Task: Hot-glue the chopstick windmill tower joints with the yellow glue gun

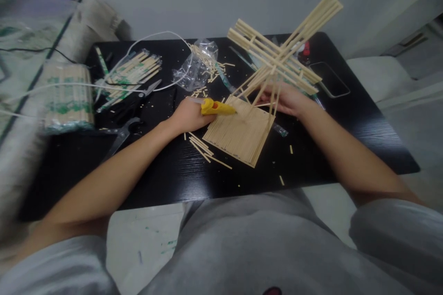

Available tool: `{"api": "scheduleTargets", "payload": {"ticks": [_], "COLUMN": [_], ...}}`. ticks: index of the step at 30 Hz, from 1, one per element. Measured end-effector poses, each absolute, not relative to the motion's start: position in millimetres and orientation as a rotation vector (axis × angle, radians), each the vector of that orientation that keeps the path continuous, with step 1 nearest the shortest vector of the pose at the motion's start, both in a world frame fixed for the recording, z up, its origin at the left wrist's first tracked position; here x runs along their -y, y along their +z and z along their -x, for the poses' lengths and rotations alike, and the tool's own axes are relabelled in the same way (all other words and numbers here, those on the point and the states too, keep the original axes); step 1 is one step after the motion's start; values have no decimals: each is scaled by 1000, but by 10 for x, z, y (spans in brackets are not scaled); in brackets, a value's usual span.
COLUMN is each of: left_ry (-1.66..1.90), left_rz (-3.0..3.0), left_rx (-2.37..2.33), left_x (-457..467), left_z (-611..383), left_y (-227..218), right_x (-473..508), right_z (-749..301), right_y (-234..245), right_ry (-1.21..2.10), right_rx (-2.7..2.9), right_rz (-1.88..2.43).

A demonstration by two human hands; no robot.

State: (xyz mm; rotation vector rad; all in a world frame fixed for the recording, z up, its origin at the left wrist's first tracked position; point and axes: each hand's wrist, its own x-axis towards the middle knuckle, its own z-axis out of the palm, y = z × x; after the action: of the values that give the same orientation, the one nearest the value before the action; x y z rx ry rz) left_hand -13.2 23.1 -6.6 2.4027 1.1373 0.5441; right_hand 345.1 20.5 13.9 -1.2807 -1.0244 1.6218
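A model built of wooden sticks stands on a black table (311,156). It has a flat square stick base (238,133) and a crossed frame of long sticks (277,55) rising above it. My left hand (188,115) is wrapped round a yellow glue gun (218,108), whose nozzle points right at the base's top edge. My right hand (289,99) sits behind the base, fingers closed on the thin upright sticks that carry the frame.
Scissors (129,122) lie left of my left hand. Packs of chopsticks (134,73) and a white cable (148,39) fill the left. A clear plastic bag (197,67) and loose stick offcuts (204,147) lie about. A phone (328,78) rests at the right.
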Motion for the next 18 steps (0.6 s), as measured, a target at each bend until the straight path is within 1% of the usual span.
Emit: {"api": "scheduleTargets", "payload": {"ticks": [18], "left_ry": [516], "left_rz": [-2421], "left_rx": [-1166], "left_x": [-255], "left_z": [122], "left_y": [-98], "right_x": [-209], "right_z": [-3476], "right_y": [113], "right_ry": [1623], "right_rx": [1060], "right_rz": [1231]}}
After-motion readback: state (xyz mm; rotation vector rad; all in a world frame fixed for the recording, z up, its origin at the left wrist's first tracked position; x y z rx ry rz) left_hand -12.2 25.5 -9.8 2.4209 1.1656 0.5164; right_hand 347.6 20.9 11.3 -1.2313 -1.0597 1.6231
